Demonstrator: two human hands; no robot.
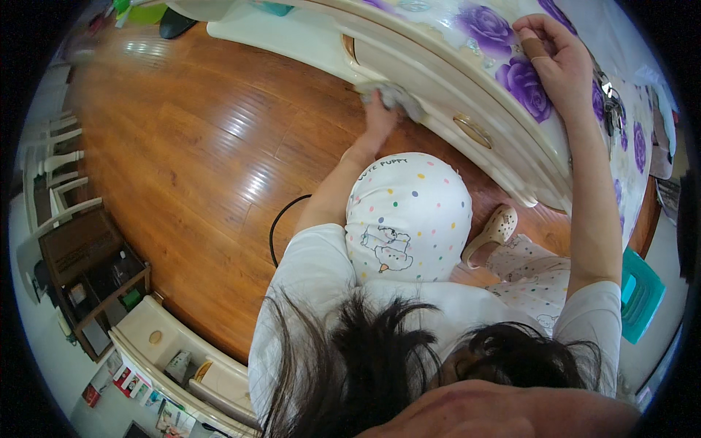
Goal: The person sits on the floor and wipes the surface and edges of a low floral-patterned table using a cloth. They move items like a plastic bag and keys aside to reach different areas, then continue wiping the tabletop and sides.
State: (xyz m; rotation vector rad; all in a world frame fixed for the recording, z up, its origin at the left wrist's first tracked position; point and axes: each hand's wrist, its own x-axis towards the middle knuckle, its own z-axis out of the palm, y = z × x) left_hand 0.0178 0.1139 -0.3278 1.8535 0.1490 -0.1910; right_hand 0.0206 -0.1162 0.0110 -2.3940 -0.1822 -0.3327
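Note:
My left hand (380, 119) presses a grey cloth (394, 98) at the foot of a cream cabinet, just above the wooden floor. On the cabinet's top, my right hand (558, 60) rests on a floral cover (526, 90) with purple roses. Its fingers are loosely curled, no object shows in them, and a tan plaster wraps one digit. The cabinet's drawer front (416, 76) has an oval gold-coloured handle (472, 130). Beside my right forearm lies a bunch of keys (613, 109). My bent knee (408, 213) is in dotted white trousers between my arms.
A black cable (274, 230) curves over the floor by my left arm. At the lower left stand a brown open case (82, 252) and a cream drawer unit (164, 328). A teal plastic stool or container (641, 298) is at the right. My foot wears a beige clog (501, 224).

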